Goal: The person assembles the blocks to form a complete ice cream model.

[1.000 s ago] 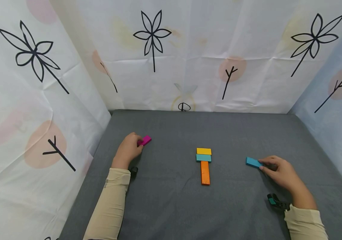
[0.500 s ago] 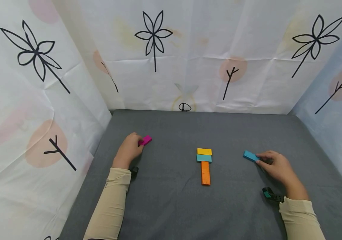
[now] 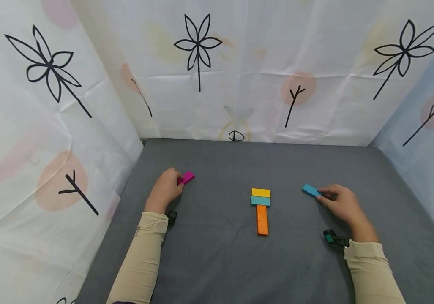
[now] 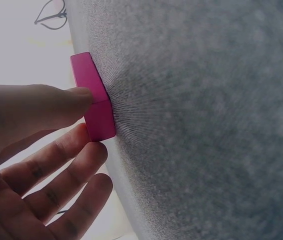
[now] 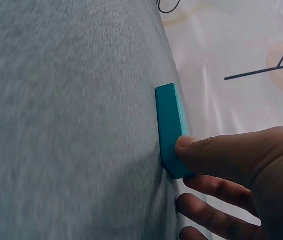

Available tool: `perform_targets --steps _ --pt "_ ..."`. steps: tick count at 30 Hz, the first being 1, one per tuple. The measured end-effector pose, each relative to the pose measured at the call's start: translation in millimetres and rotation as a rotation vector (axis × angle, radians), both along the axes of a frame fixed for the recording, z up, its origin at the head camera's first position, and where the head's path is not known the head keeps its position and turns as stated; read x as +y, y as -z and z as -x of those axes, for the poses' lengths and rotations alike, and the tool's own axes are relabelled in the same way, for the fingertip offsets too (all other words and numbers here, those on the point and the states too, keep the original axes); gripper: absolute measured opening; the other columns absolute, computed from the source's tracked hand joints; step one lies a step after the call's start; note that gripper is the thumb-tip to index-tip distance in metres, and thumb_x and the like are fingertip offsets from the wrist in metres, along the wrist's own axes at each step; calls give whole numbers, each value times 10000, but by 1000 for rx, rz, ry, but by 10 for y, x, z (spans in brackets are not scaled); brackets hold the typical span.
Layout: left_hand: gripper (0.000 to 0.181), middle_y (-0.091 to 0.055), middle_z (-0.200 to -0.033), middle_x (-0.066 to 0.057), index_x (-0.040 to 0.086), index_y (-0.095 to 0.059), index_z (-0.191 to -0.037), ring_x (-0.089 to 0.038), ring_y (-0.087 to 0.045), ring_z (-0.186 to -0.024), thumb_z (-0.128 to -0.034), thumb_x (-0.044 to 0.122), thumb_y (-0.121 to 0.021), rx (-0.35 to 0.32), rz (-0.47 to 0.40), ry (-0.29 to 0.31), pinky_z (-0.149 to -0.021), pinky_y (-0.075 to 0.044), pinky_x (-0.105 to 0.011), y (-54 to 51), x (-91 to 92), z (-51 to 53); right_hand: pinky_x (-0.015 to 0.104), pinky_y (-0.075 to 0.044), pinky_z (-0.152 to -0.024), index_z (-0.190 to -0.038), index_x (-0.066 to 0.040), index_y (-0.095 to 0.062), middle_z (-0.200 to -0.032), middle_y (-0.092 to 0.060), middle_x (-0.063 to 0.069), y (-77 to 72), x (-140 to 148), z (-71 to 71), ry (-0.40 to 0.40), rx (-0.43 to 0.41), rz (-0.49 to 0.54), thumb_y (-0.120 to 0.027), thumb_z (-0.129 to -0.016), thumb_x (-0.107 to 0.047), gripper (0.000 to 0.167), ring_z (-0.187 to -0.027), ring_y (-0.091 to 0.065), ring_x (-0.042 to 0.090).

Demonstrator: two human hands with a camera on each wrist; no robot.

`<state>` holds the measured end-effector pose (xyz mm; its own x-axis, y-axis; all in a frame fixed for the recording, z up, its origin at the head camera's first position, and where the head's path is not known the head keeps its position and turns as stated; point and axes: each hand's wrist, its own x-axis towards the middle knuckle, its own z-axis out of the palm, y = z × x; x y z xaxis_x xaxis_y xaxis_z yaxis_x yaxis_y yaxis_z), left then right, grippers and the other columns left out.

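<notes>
On the left side of the table, the left hand (image 3: 165,188) pinches a magenta block (image 3: 188,177) by its near end; in the left wrist view the thumb lies on the magenta block (image 4: 100,117), which touches the cloth. Right of centre, the right hand (image 3: 344,205) pinches a blue block (image 3: 310,190) between thumb and fingers, its free end pointing up and left. Between the hands a yellow block (image 3: 260,193) and a teal block (image 3: 260,201) lie crosswise, one against the other, above an upright-running orange block (image 3: 262,220). The right wrist view shows the blue block (image 5: 170,125) close to the cloth.
Dark grey cloth (image 3: 217,261) covers the table. A white patterned curtain (image 3: 255,50) stands along its back edge and down the left side, with a bluish part at the right. A dark band is at each wrist.
The right hand has moved left and away from the body with the blue block, which has turned slightly. The left hand holds the magenta block nearly still; the whole view has shifted slightly.
</notes>
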<state>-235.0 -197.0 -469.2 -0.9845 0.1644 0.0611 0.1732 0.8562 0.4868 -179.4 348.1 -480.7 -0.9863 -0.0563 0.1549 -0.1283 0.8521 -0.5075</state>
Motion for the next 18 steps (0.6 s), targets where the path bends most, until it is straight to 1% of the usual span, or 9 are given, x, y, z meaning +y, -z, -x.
perform_targets --steps 5,8,13,18 --pt "232 -705 -1105 -206 -57 -781 -1174 -335 -668 -1006 -961 14 -724 5 -2 -6 -939 -572 -515 -5 12 -2 358 -494 -737 -1164 37 -787 -1032 -714 190 16 -76 83 -6 -3 17 -790 -954 -122 263 -916 -647 291" --pt "223 -706 -1092 -196 -57 -786 -1159 -330 -668 -1000 -954 12 -731 12 1 -10 -934 -574 -509 8 17 1 384 -500 -750 -1171 40 -785 -1039 -716 197 26 -123 143 -14 -1 30 -793 -954 -120 270 -923 -654 311" --pt "219 -699 -1073 -192 -58 -791 -1150 -325 -668 -976 -949 9 -735 13 -2 -13 -916 -579 -504 25 17 13 385 -511 -761 -1181 45 -781 -1062 -725 215 56 -195 236 -31 10 44 -791 -952 -103 272 -948 -681 357" --pt "220 -699 -1068 -188 -56 -793 -1150 -324 -669 -972 -950 12 -732 12 -3 -16 -924 -579 -506 23 15 18 374 -502 -758 -1199 44 -775 -1101 -722 231 69 -286 309 -42 2 61 -780 -957 -95 279 -941 -668 337"
